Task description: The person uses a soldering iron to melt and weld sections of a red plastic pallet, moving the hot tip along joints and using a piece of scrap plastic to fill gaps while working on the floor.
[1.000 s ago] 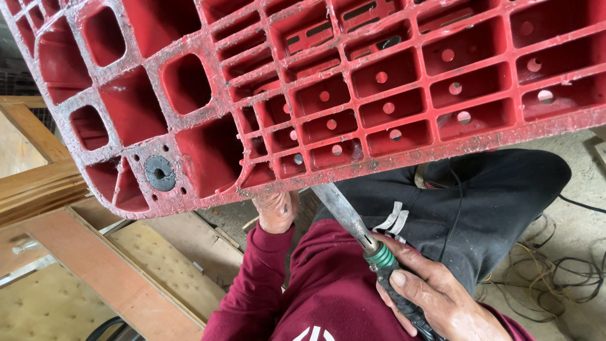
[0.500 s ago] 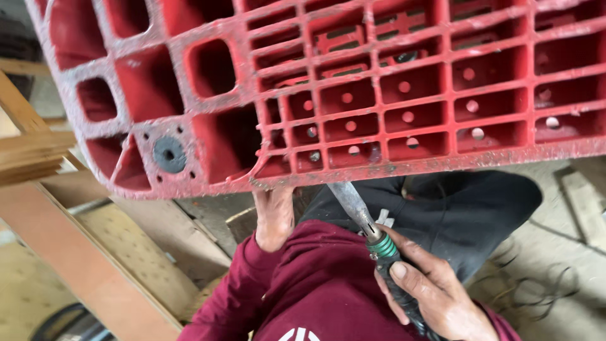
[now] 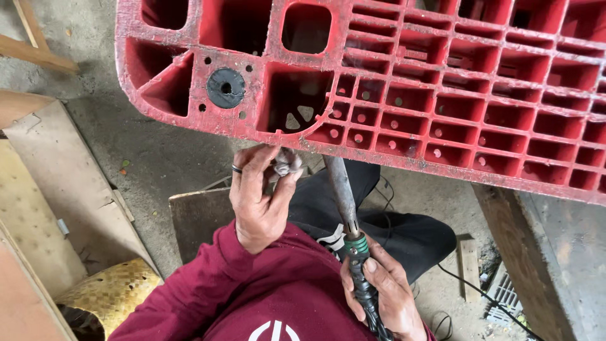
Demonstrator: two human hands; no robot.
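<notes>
Red plastic pallet (image 3: 442, 82), a grid of open cells, fills the top of the view, its worn lower edge slanting down to the right. A black round fitting (image 3: 225, 88) sits near its rounded left corner. Just below that edge, the left hand (image 3: 257, 196) pinches a small grey lump (image 3: 283, 163) between thumb and fingertips. The right hand (image 3: 385, 293) is closed around the black handle of a soldering iron (image 3: 344, 199), whose metal shaft reaches up to the pallet's edge. Bare concrete floor (image 3: 158, 158) lies open to the left, bordered by wooden boards (image 3: 44, 183); a wooden block (image 3: 536, 252) crowds the right.
</notes>
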